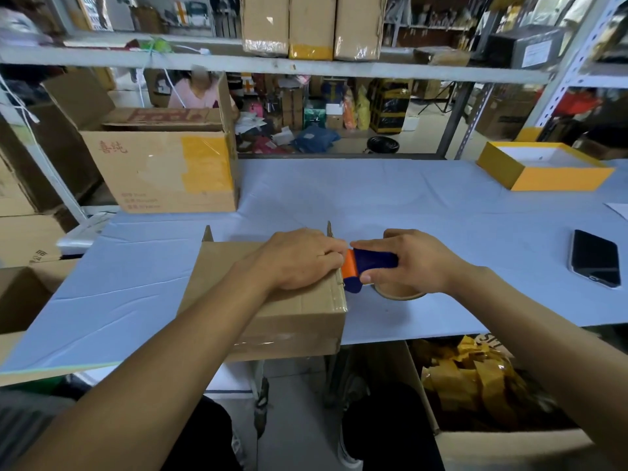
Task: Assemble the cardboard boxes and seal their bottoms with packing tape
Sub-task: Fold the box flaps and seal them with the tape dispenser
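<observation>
Both my hands are busy: the left hand (pixel 299 258) presses flat, fingers relaxed, on the cardboard box (pixel 272 300) at the counter's (pixel 373 198) 6 o'clock edge; the right hand (pixel 411 260) grips the tape dispenser (pixel 368 266) against the box's 3 o'clock side.

The left hand (pixel 299 258) presses flat on a cardboard box (pixel 272 300) at the surface's (pixel 407 198) near edge. The right hand (pixel 413 261) grips a blue-and-orange tape dispenser (pixel 365 266) at the box's right edge.
</observation>
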Available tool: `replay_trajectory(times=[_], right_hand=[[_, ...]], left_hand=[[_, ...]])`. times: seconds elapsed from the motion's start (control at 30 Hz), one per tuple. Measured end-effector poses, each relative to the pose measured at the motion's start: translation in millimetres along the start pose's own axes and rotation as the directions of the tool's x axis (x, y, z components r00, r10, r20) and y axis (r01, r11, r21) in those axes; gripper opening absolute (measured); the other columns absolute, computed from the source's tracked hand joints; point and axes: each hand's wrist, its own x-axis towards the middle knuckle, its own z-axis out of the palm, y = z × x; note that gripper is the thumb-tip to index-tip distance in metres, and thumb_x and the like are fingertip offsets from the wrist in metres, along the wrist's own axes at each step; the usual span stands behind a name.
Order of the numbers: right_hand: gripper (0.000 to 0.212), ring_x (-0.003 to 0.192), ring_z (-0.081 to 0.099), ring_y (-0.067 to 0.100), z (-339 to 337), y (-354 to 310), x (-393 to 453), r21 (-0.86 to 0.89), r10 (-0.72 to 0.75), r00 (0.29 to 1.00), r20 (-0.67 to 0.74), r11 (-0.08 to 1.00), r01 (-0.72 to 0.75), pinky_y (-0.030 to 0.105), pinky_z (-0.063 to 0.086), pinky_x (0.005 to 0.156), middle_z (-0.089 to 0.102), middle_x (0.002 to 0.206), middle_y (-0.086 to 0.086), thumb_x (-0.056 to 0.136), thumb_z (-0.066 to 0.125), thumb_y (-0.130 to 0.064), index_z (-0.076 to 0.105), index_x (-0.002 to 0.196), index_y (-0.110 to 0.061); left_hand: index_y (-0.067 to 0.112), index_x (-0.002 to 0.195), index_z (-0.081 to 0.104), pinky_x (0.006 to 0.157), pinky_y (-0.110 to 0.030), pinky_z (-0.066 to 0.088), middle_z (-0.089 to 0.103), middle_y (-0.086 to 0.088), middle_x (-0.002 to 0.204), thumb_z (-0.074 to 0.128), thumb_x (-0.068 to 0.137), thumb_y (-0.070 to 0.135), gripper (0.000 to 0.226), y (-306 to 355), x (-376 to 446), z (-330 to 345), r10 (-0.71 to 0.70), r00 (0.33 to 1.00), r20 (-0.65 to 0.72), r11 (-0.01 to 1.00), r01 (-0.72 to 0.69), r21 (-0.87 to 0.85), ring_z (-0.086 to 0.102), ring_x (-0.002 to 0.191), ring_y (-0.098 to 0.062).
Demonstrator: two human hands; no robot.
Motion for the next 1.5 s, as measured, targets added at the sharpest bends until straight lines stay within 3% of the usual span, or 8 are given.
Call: replay_trajectory(times=[0.37, 0.5, 0.67, 0.8, 0.93, 1.1, 1.33, 1.5], right_hand=[[0.054, 0.091, 0.061, 0.010, -11.9, -5.7, 10.9, 0.127, 0.008, 0.993, 0.116, 0.992, -0.023, 0.036, 0.051, 0.083, 0.068, 0.095, -0.020, 0.076, 0.059, -0.071, 0.056, 0.125, -0.049], [0.044, 0.083, 0.058, 0.012, -17.0, -14.9, 14.2, -0.112, -0.035, 0.998, 0.049, 0.993, 0.040, 0.036, 0.051, 0.073, 0.065, 0.086, -0.016, 0.080, 0.054, -0.069, 0.053, 0.121, -0.052], [0.046, 0.091, 0.062, 0.015, -14.7, -10.8, 14.0, 0.103, 0.010, 0.989, 0.150, 0.994, -0.026, 0.038, 0.053, 0.082, 0.069, 0.100, -0.015, 0.082, 0.060, -0.063, 0.059, 0.123, -0.043], [0.041, 0.083, 0.058, 0.013, -19.7, -21.8, 18.4, -0.131, -0.080, 0.994, 0.070, 0.988, 0.088, 0.036, 0.050, 0.074, 0.068, 0.088, -0.016, 0.081, 0.054, -0.069, 0.055, 0.117, -0.048], [0.044, 0.083, 0.059, 0.014, -23.1, -18.8, 23.8, -0.039, -0.016, 0.985, 0.170, 0.999, 0.022, 0.039, 0.053, 0.078, 0.068, 0.089, -0.014, 0.079, 0.052, -0.073, 0.060, 0.112, -0.044], [0.040, 0.077, 0.050, 0.013, -28.6, -26.3, 26.0, -0.283, -0.120, 0.986, 0.112, 0.948, 0.147, 0.035, 0.047, 0.069, 0.056, 0.080, -0.010, 0.083, 0.054, -0.068, 0.054, 0.116, -0.045], [0.045, 0.094, 0.060, 0.015, -9.2, -6.7, 23.5, 0.193, 0.053, 0.974, 0.222, 0.976, -0.097, 0.029, 0.048, 0.081, 0.067, 0.103, -0.013, 0.087, 0.058, -0.060, 0.062, 0.124, -0.035], [0.053, 0.083, 0.057, 0.014, -12.8, -9.3, 18.9, -0.109, -0.081, 0.990, 0.119, 0.990, 0.094, 0.036, 0.050, 0.076, 0.063, 0.092, -0.008, 0.082, 0.057, -0.067, 0.050, 0.129, -0.044]], left_hand=[[0.035, 0.074, 0.046, 0.063, -0.034, 0.033, 0.053, 0.011, 0.081, 0.036, 0.095, 0.035, 0.024, 3.5, 4.2, 2.0, -0.024, 0.998, -0.051, 0.998, 0.027, 0.061, 0.051, 0.086, -0.014], [0.034, 0.074, 0.048, 0.064, -0.035, 0.035, 0.054, 0.011, 0.081, 0.037, 0.094, 0.035, 0.022, 2.6, 5.4, 2.4, -0.030, 0.997, -0.069, 0.998, 0.033, 0.050, 0.052, 0.086, -0.014], [0.033, 0.077, 0.049, 0.062, -0.034, 0.034, 0.054, 0.011, 0.081, 0.037, 0.095, 0.037, 0.022, 1.2, 6.2, 4.9, -0.016, 0.997, -0.081, 0.998, 0.021, 0.058, 0.052, 0.083, -0.012], [0.033, 0.082, 0.052, 0.066, -0.036, 0.040, 0.058, 0.011, 0.087, 0.037, 0.093, 0.037, 0.019, 0.0, 7.3, 5.1, -0.023, 0.996, -0.090, 0.998, 0.028, 0.057, 0.053, 0.087, -0.016], [0.036, 0.076, 0.050, 0.064, -0.035, 0.035, 0.054, 0.013, 0.081, 0.038, 0.094, 0.035, 0.022, 0.1, 7.2, 4.5, -0.036, 0.996, -0.083, 0.998, 0.040, 0.048, 0.052, 0.085, -0.014], [0.034, 0.075, 0.048, 0.061, -0.034, 0.034, 0.056, 0.011, 0.082, 0.037, 0.095, 0.035, 0.023, -2.1, 6.3, 2.4, -0.041, 0.995, -0.088, 0.998, 0.045, 0.043, 0.053, 0.083, -0.014], [0.027, 0.076, 0.048, 0.061, -0.034, 0.034, 0.054, 0.008, 0.080, 0.035, 0.097, 0.035, 0.026, -3.0, 7.4, 3.8, -0.030, 0.994, -0.102, 0.997, 0.037, 0.062, 0.051, 0.080, -0.014], [0.030, 0.073, 0.045, 0.066, -0.036, 0.040, 0.053, 0.009, 0.078, 0.037, 0.096, 0.035, 0.025, -4.0, 9.3, 3.7, -0.038, 0.996, -0.085, 0.998, 0.042, 0.042, 0.051, 0.080, -0.013]])
